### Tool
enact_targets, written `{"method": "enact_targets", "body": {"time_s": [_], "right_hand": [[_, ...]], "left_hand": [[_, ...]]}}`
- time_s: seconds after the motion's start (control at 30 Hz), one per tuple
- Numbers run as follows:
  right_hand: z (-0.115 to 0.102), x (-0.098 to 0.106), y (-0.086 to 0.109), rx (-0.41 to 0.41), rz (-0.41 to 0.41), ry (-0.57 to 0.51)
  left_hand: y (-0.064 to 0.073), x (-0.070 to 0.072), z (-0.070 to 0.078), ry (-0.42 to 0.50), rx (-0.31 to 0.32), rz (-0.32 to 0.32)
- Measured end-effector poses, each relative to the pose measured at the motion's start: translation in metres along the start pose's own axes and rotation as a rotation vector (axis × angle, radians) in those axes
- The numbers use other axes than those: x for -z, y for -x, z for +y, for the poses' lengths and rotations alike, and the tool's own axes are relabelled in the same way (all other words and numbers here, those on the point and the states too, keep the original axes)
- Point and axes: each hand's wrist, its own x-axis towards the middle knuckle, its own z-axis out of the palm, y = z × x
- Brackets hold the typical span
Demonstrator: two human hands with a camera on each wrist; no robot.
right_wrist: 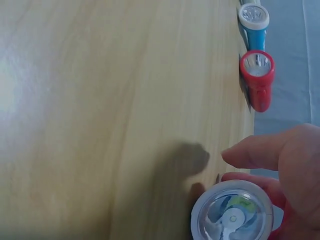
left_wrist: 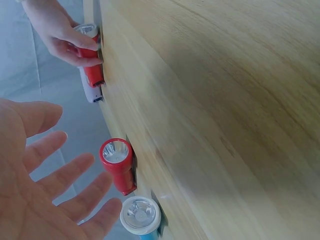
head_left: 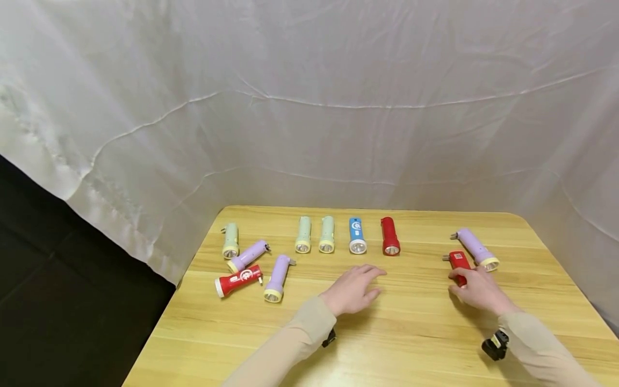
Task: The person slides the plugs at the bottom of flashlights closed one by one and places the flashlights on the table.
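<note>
My left hand (head_left: 353,289) hovers over the middle of the table with fingers spread, holding nothing. In the left wrist view its palm and fingers appear near a dark red flashlight (left_wrist: 117,165) and a blue flashlight with a white head (left_wrist: 141,216). At the right, my right hand (head_left: 479,290) reaches over a red flashlight (head_left: 459,260) with a white head. A finger lies across its body, while the thumb (right_wrist: 250,152) stands apart from it in the right wrist view. Beyond that hand lies a purple flashlight (head_left: 474,244) with a yellow head.
Along the back of the wooden table (head_left: 387,344) stand two pale green flashlights (head_left: 303,231), beside the blue one and the dark red one. Another green flashlight (head_left: 231,236), two purple ones (head_left: 279,271) and a red one (head_left: 242,279) lie at the left. A grey curtain (head_left: 362,134) borders the table.
</note>
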Motion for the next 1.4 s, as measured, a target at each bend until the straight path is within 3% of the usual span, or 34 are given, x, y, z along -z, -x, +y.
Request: {"method": "enact_targets", "body": {"time_s": [0.2, 0.43, 0.67, 0.9, 1.0, 1.4], "right_hand": [[-0.005, -0.011, 0.001, 0.037, 0.072, -0.037], [-0.009, -0.018, 0.002, 0.012, 0.140, -0.136], [-0.019, -0.015, 0.004, -0.099, 0.137, -0.362], [-0.035, -0.012, 0.001, -0.182, 0.117, -0.694], [-0.045, -0.010, -0.002, -0.215, 0.136, -0.786], [-0.083, -0.002, -0.008, -0.288, 0.130, -0.847]], "left_hand": [[0.001, 0.001, -0.001, 0.006, 0.005, 0.007], [0.004, 0.002, -0.003, 0.026, 0.010, 0.014], [0.007, 0.005, -0.005, 0.049, 0.010, 0.033], [0.009, 0.008, -0.010, 0.112, 0.015, 0.053], [0.010, 0.010, -0.012, 0.133, 0.020, 0.071], [0.014, 0.016, -0.024, 0.259, 0.058, 0.176]]}}
